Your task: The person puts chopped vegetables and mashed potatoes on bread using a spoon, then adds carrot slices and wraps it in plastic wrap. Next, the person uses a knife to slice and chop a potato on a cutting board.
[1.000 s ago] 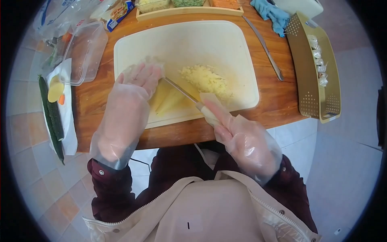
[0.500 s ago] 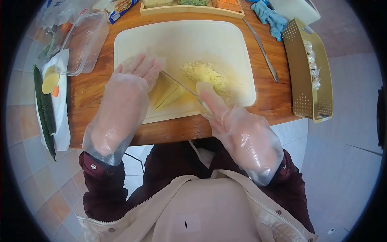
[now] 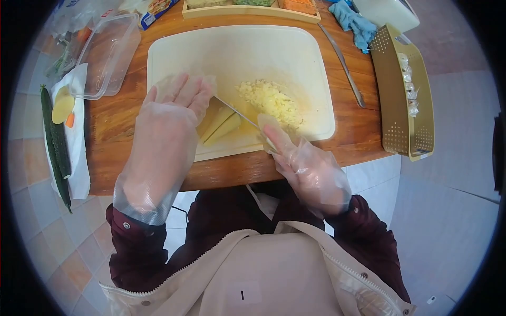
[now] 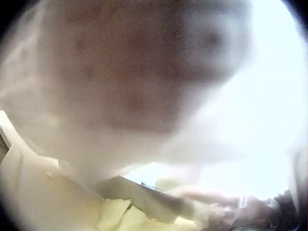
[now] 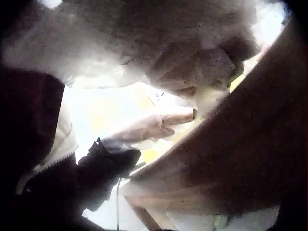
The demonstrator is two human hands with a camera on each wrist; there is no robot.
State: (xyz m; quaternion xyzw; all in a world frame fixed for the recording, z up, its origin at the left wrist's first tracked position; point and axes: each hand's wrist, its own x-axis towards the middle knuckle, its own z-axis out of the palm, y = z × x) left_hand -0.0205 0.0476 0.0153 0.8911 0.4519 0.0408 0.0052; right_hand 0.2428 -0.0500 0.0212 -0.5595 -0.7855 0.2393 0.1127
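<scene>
Both hands wear loose clear plastic gloves. My right hand (image 3: 311,168) grips the handle of a knife (image 3: 237,112), its blade slanting up and left across the cutting board (image 3: 211,45). At the blade's far end lies my left hand (image 3: 174,121), fingers stretched out over the tip, which is hidden beneath them. Pale yellow vegetable wedges (image 3: 224,126) sit on the near side of the blade, and finely chopped yellow bits (image 3: 271,100) form a pile on its far side. The left wrist view shows the blade (image 4: 149,198) close beside yellow pieces (image 4: 115,212).
Left of the board are a clear plastic tub (image 3: 110,58), cucumbers (image 3: 55,142), and a cut yellow piece (image 3: 63,109) on white paper. A second knife (image 3: 342,66) lies at right, beside a tan basket (image 3: 398,100) and blue cloth (image 3: 354,23). A wooden tray (image 3: 253,11) stands behind.
The right hand and wrist have shifted slightly up and left, and the knife handle is now more covered by the glove. The left hand stays at the blade's far end.
</scene>
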